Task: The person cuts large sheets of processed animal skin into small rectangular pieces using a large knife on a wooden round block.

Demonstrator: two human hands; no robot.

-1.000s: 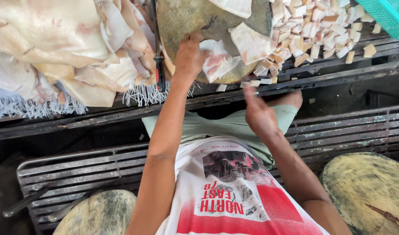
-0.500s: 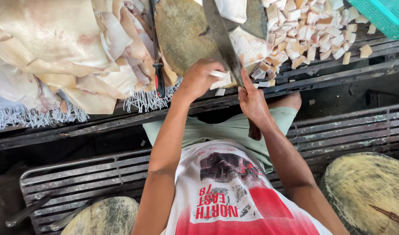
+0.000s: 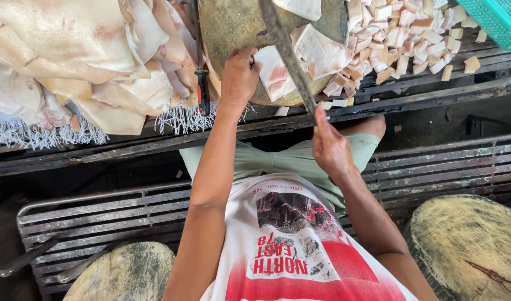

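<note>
A heap of large pale pork-skin sheets (image 3: 71, 61) covers the left of the slatted bench (image 3: 434, 95). Beside it sits a round wooden chopping block (image 3: 233, 28), with small cut cubes (image 3: 411, 39) piled to its right. On the block's near edge, the left hand (image 3: 240, 75) presses a pork-skin slab (image 3: 275, 72), fingers curled over it. It looks soft, greasy and slippery, best pinned flat from above. The right hand (image 3: 331, 147) is closed around the handle of a long cleaver (image 3: 286, 53).

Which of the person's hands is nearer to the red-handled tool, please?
Left. The left hand rests on a pale slab on the round block, just beside the red-handled tool. The right hand grips the long blade, farther away.
</note>
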